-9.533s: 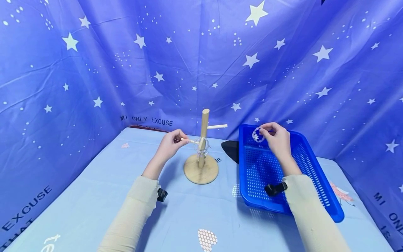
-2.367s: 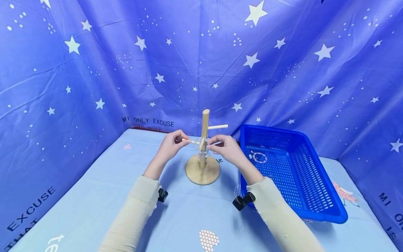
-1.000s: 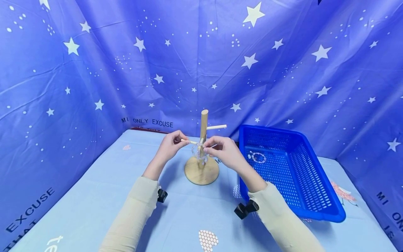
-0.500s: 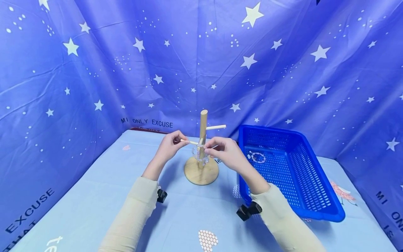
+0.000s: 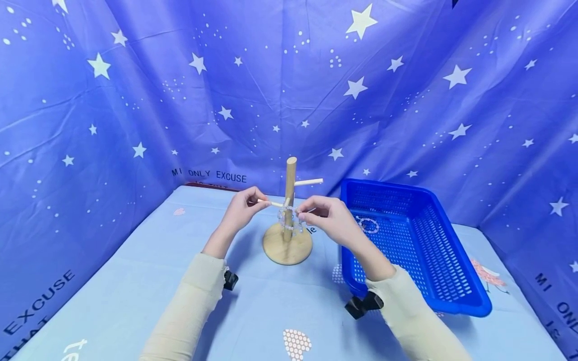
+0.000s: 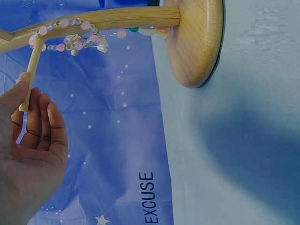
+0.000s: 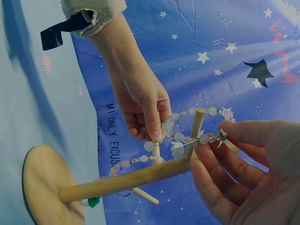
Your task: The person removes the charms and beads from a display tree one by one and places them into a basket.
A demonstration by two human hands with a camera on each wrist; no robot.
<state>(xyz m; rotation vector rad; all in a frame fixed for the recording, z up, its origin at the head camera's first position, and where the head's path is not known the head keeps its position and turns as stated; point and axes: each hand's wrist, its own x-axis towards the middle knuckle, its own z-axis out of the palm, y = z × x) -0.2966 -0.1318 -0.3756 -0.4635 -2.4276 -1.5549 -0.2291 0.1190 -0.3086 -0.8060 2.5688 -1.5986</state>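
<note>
near edge of the desk [image 5: 271, 311] is just cloth w/ a dotted heart print and both sleeves coming in. further in, the wooden stand [image 5: 287, 244] sits about mid desk, round base flat, post upright w/ pegs sticking out.

left hand [image 5: 241, 209] pinches the tip of the left peg [image 5: 271, 203] btwn thumb and fingers, which looks like it's steadying the stand. in the left wrist view the thumb and forefinger close on that peg's end while the other fingers lie loose.

right hand [image 5: 327, 220] is just right of the post, fingertips pinching a bead bracelet [image 5: 289, 220] that's looped around a front peg [image 7: 197, 129]. right wrist view shows clear and pinkish beads strung past that peg's tip, thumb and forefinger holding the near side of the loop.

imo the way to do this bit well: keep the left pinch firm so the stand doesn't tip, move the loop along the peg's own line instead of yanking sideways, and keep it wide enough that beads don't snag on the tip. go slow, elastic could snap back.

further right, the blue basket [image 5: 451, 301] is beside the stand w/ another bracelet [image 5: 370, 224] lying inside near its far left corner. behind it all is a blue star curtain [image 5: 135, 100].
</note>
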